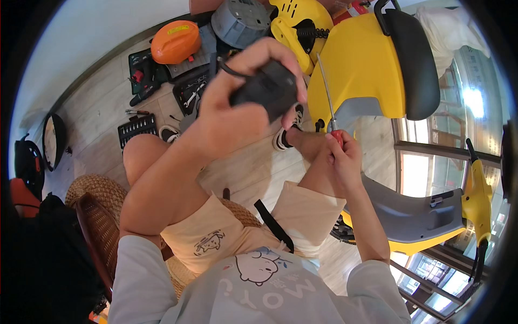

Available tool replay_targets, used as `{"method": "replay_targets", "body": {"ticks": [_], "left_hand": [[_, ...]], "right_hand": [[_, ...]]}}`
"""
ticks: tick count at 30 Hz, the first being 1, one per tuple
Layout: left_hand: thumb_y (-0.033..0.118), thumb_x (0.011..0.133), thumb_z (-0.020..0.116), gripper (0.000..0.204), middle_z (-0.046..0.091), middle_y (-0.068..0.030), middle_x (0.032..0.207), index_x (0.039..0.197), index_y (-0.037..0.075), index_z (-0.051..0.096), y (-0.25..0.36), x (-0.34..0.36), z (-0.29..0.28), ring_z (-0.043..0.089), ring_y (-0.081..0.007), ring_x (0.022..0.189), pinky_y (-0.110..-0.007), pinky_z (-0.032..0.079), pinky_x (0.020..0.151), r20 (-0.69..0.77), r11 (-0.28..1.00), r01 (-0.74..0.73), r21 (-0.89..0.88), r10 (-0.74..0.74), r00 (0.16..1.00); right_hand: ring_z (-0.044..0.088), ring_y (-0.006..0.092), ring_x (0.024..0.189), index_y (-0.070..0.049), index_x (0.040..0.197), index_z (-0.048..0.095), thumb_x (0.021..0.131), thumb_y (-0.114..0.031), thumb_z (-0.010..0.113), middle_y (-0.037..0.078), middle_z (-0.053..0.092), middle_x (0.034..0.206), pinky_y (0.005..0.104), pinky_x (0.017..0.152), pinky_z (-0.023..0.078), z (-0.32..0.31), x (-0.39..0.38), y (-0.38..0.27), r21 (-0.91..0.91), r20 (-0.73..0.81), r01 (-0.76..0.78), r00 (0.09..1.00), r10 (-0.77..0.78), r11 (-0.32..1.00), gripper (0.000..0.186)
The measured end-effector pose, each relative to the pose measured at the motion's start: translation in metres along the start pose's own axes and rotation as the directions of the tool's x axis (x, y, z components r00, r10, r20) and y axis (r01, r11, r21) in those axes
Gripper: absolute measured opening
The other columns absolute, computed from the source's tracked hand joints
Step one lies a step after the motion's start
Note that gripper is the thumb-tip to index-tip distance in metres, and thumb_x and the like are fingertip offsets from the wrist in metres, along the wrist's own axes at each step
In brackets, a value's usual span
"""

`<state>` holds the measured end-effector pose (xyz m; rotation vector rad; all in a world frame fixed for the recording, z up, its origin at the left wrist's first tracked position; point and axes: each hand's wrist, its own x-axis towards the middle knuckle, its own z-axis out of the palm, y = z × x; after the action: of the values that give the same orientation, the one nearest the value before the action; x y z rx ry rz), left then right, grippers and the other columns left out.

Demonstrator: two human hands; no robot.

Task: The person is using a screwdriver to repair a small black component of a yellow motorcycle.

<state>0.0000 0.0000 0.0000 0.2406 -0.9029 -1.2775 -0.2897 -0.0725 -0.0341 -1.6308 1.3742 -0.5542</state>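
Observation:
My left hand (pixel 232 116), slightly blurred, is raised at the centre, gripping a black box-shaped object (pixel 263 89) with a dark cable at its upper left. My right hand (pixel 345 156), lower and to the right over my leg, holds the red handle of a screwdriver (pixel 326 86), whose long metal shaft points up beside the yellow scooter's body (pixel 361 59). The underside of the black object is hidden by my fingers.
An orange helmet (pixel 175 40), grey plastic housing (pixel 240 21), drill case (pixel 141 78) and socket set (pixel 137 129) lie on the floor ahead. The scooter's grey footboard (pixel 410 208) and handlebar (pixel 475 200) are at my right. I sit on a woven chair (pixel 91 186).

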Motion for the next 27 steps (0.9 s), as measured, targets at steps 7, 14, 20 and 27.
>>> {"method": "replay_targets", "body": {"ticks": [7, 14, 20, 27], "left_hand": [[0.004, 0.056, 0.049, 0.060, 0.050, -0.0232, 0.107, 0.115, -0.010, 0.045, 0.038, -0.002, -0.033, 0.050, -0.0335, 0.096, -0.041, 0.045, 0.076, -0.565, 0.961, -0.186, -0.207, 0.038, 0.824], [0.003, 0.058, 0.050, 0.059, 0.043, -0.0201, 0.106, 0.114, -0.010, 0.042, 0.018, 0.004, -0.039, 0.046, -0.0344, 0.102, -0.040, 0.045, 0.080, -0.634, 0.934, -0.057, -0.352, -0.193, 0.749], [0.002, 0.057, 0.051, 0.059, 0.040, -0.0154, 0.105, 0.114, -0.003, 0.037, 0.024, -0.001, -0.051, 0.041, -0.0273, 0.105, -0.036, 0.044, 0.079, -0.574, 0.907, -0.148, -0.394, -0.117, 0.810], [0.006, 0.066, 0.054, 0.061, 0.041, -0.0141, 0.114, 0.123, 0.001, 0.034, 0.017, -0.010, -0.075, 0.043, -0.0276, 0.111, -0.041, 0.046, 0.084, -0.679, 0.921, -0.108, -0.374, -0.193, 0.709]], "right_hand": [[0.062, 0.0148, 0.067, -0.003, 0.089, 0.056, 0.087, -0.017, 0.068, 0.007, 0.063, 0.076, 0.0285, 0.055, 0.047, 0.032, 0.054, 0.015, 0.284, -0.005, 0.075, 0.997, -0.077, 0.956, 0.019], [0.068, 0.0296, 0.082, -0.001, 0.087, 0.067, 0.073, -0.021, 0.066, 0.019, 0.069, 0.089, 0.0381, 0.071, 0.054, 0.101, 0.216, 0.082, -0.512, 0.181, -0.085, 0.962, 0.205, 0.854, 0.024], [0.066, 0.0373, 0.098, -0.008, 0.098, 0.070, 0.073, -0.025, 0.069, 0.017, 0.070, 0.098, 0.0438, 0.086, 0.052, 0.181, 0.271, 0.177, -0.599, 0.022, -0.084, 0.992, 0.122, 0.796, 0.031], [0.068, 0.0364, 0.090, -0.011, 0.099, 0.072, 0.075, -0.027, 0.076, 0.016, 0.071, 0.093, 0.0444, 0.078, 0.053, 0.231, 0.286, 0.271, -0.523, -0.114, -0.210, 0.978, 0.177, 0.826, 0.028]]}}
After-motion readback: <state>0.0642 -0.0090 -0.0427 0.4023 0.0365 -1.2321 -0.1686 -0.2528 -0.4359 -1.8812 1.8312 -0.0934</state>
